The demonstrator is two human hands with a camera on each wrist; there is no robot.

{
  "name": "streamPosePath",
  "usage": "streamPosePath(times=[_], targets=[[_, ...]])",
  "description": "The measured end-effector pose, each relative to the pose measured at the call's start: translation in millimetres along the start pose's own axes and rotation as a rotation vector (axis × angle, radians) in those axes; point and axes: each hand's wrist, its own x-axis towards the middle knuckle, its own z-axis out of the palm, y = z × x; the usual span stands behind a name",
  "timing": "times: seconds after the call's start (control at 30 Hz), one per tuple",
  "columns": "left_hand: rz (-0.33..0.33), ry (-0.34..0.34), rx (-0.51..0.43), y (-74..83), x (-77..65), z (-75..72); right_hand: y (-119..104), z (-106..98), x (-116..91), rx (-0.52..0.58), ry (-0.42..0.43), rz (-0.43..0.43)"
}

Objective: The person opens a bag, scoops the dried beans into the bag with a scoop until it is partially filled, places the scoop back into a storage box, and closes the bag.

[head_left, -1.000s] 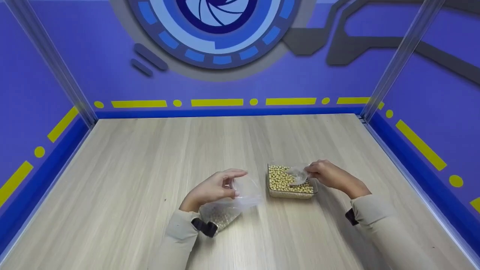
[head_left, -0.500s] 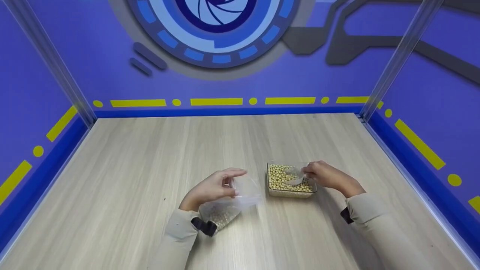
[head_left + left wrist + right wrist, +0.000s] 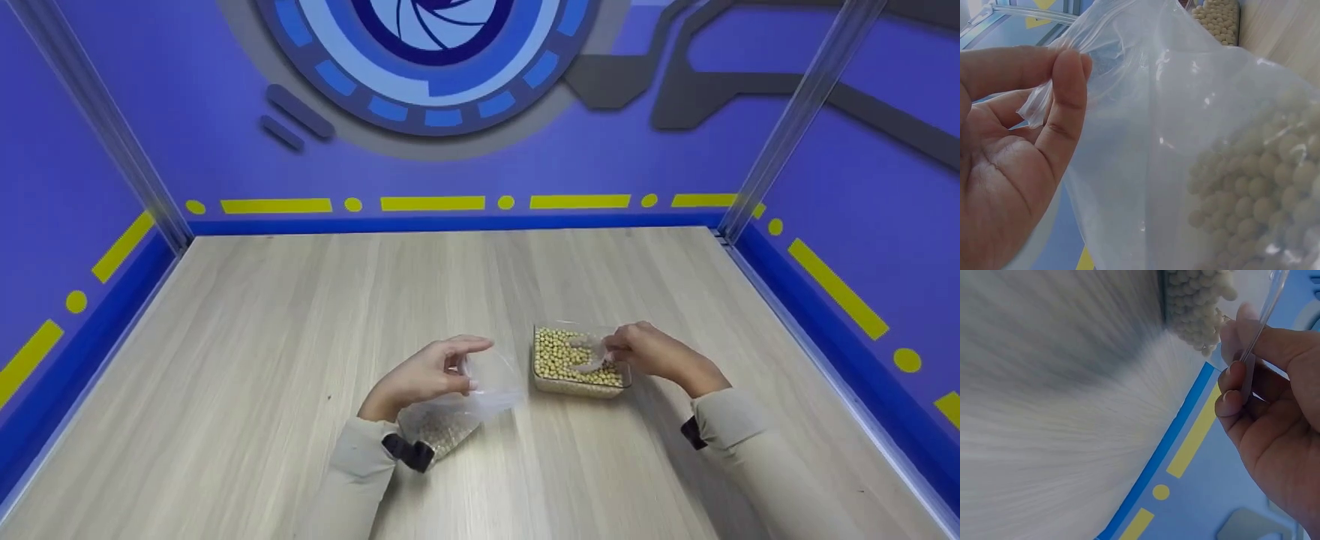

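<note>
we see the left hand (image 3: pixel 421 376) with its thumb and fingertips pinching the upper edge of a clear plastic bag (image 3: pixel 1120 146). the bag rests on the worktop (image 3: pixel 300 337), its lower part filled with pale round pellets (image 3: pixel 1258 194). in the head view the wrist and a black strap (image 3: pixel 407 452) cover some of it, and in the left wrist view its right side and bottom run out of frame.

well apart from that, to the right, we find the right hand (image 3: pixel 664 354) with its fingers curled on a translucent scoop (image 3: pixel 598 355). the scoop sits inside a clear container (image 3: pixel 577 388) holding yellowish pellets (image 3: pixel 556 358), its front end among them; its outline is faint, and we cannot tell how much it carries. the hand hides its handle from above, while the right wrist view gives us only a sliver of it between the fingers. there, the container is cut off by the top edge, and in the left wrist view just a corner of it shows.
</note>
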Motion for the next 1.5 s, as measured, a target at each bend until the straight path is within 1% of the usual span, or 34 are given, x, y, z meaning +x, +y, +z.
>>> streamPosePath(times=[0.17, 0.23, 0.5, 0.7, 0.9, 1.0, 1.1, 1.37, 1.5], targets=[[0.012, 0.003, 0.019, -0.1, -0.5, 0.3, 4.2, 1.8, 2.5, -0.047, 0.046, -0.051], [0.014, 0.005, 0.022, -0.4, -0.7, 0.2, 6.2, 2.6, 2.7, -0.060, 0.058, -0.058], [-0.002, 0.015, 0.017, -0.2, -0.4, -1.4, 13.5, 4.0, 2.9, -0.052, 0.061, -0.087], [0.007, 0.002, 0.010, 0.0, -0.9, -1.4, 14.0, 5.4, 0.4, -0.046, 0.068, -0.053], [0.006, 0.000, -0.006, -0.4, -1.5, -1.9, 15.1, 9.8, -3.2, -0.086, 0.142, -0.048], [0.001, 0.002, -0.001, 0.4, -1.3, -1.8, 16.3, 11.7, -4.5, -0.077, 0.177, -0.065], [0.001, 0.003, 0.001, 0.8, -1.5, -1.9, 17.6, 12.6, -4.2, -0.063, 0.192, -0.076], [-0.001, 0.008, 0.003, 0.5, -1.3, -1.9, 20.6, 13.1, -2.7, -0.018, 0.208, -0.092], [-0.006, 0.011, 0.006, -0.5, -0.7, -2.3, 20.9, 11.0, -2.0, -0.004, 0.199, -0.088]])
